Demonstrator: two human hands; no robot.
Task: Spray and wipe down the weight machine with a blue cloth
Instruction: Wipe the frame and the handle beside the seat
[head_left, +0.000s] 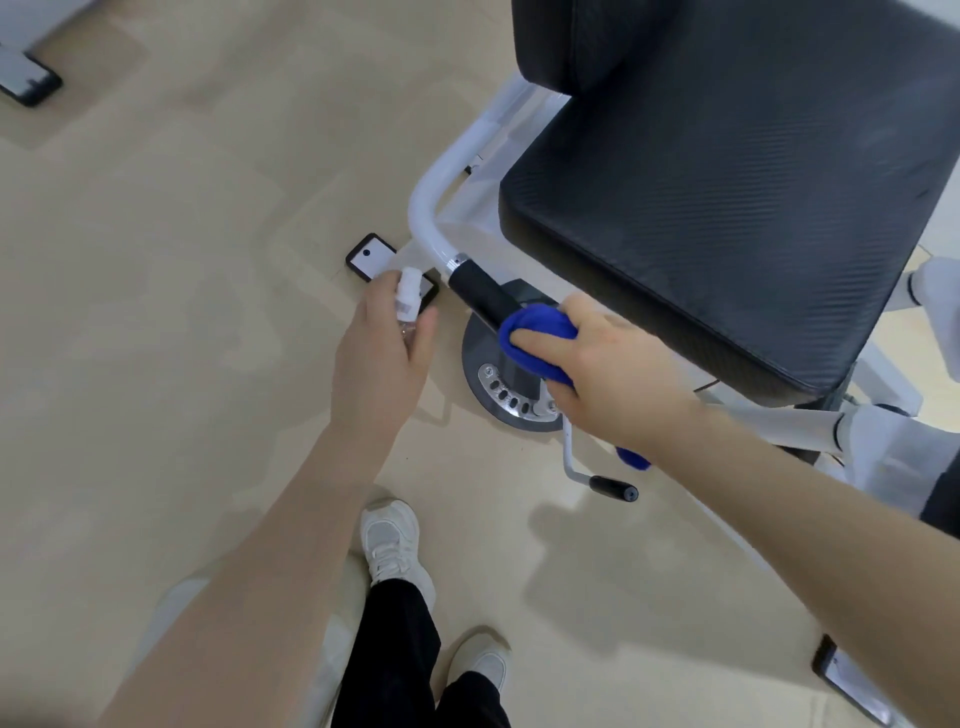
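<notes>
blue cloth (537, 338): bunched under the right hand (613, 374), wrapped over the lower end of the black handle grip (480, 296); a small tail of it shows below the right forearm.
cloth appearance: deep blue, soft, crumpled into a wad.
right-hand fingers (535, 340): curled round the cloth, pressing it onto the grip.
spray bottle (408, 299): in the left hand (382, 364), just left of the grip; white cap up, clear body mostly hidden by the palm.
left-hand fingers (423, 332): closed round the bottle, thumb side beside the cap.
weight machine (441, 208): white tube frame curving down into the black grip.
seat pad (727, 234): black, textured, right of the grip.
adjuster disc (501, 397): grey, with a row of holes, below the cloth.
lever (610, 488): small, black-tipped, near the disc.
floor (182, 312): pale wood pattern.
base foot (371, 257): black-edged plate behind the bottle.
shoes (395, 545): white, with black trouser legs, at the bottom edge.
</notes>
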